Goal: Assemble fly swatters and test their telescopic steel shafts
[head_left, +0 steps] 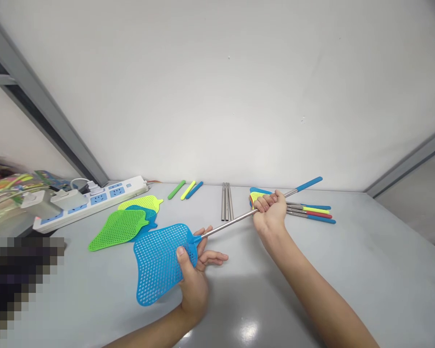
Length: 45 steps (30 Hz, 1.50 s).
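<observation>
A blue fly swatter (163, 261) with a metal rod and a blue grip is held in both hands above the table. My left hand (195, 275) pinches the blue mesh head near its neck, thumb on top and other fingers behind it, some of them spread. Wrapped round the rod near the grip is my right hand (271, 212). Behind that hand lie several swatters with blue, yellow and red grips (317, 215), their heads partly hidden. Left of the held head lie a green mesh head (119, 227), a blue one (152, 216) and a yellow one (141, 203).
Loose green (176, 189), yellow (188, 190) and blue grips (194, 190) lie near the wall. Bare metal rods (226, 200) lie beside them. A white power strip (119, 193) with plugged-in chargers stands at the left. Colourful plastic-wrapped items (7, 179) sit beyond it.
</observation>
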{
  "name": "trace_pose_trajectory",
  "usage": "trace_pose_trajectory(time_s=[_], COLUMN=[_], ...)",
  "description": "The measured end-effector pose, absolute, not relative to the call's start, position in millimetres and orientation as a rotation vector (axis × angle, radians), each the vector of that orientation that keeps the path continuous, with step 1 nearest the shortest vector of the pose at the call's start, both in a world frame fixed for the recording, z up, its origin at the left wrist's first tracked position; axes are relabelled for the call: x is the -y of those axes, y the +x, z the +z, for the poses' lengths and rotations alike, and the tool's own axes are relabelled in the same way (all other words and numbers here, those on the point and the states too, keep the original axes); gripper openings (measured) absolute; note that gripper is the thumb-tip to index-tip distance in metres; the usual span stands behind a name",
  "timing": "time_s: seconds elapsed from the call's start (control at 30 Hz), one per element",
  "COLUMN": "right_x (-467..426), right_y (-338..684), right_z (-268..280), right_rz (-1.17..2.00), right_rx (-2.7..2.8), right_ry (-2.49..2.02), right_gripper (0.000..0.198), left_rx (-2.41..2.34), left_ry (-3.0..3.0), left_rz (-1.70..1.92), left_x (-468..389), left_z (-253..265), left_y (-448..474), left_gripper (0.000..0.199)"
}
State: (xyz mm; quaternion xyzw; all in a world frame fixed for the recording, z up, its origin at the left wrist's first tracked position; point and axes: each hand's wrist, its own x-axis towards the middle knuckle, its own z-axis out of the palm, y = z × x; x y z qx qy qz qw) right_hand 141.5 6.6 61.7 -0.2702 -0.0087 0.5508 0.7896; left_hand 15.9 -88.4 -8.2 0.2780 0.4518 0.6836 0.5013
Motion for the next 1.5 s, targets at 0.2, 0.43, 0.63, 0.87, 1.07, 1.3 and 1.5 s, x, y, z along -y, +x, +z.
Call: trace_pose_trajectory(time_s=[0.2,0.43,0.63,0.87,1.07,1.3,1.5], right_x=[-6,0,2,5,12,18,18], right_y=[138,128,121,115,106,97,97], right_z=[58,55,53,49,47,36,37], right_rz=[1.185,1.208,1.228,1.225,1.216,1.287,1.26], right_rx=[0.07,0.057,0.043,0.074,0.09,0.019,0.072], right_ry=[-0.589,-0.545,-0.553,-0.583,-0.616,-0.651,-0.716], right_gripper=[0.027,0.026,0.026,0.026,0.028,0.031,0.03], left_rx=[-1.097,-1.099,-1.09,-1.113,-1.101,-1.082,-1.089], left_ry=[0.665,0.646,0.66,0.644,0.648,0.703,0.691], left_rz=[1.655,1.628,1.636,1.61,1.605,1.61,1.587], left_x=[88,88,88,87,87,89,88], left_z=[-8,-9,-9,-8,-9,-8,-8], left_y=[16,17,17,17,17,18,17], left_gripper=[0.05,0.052,0.051,0.05,0.05,0.048,0.049])
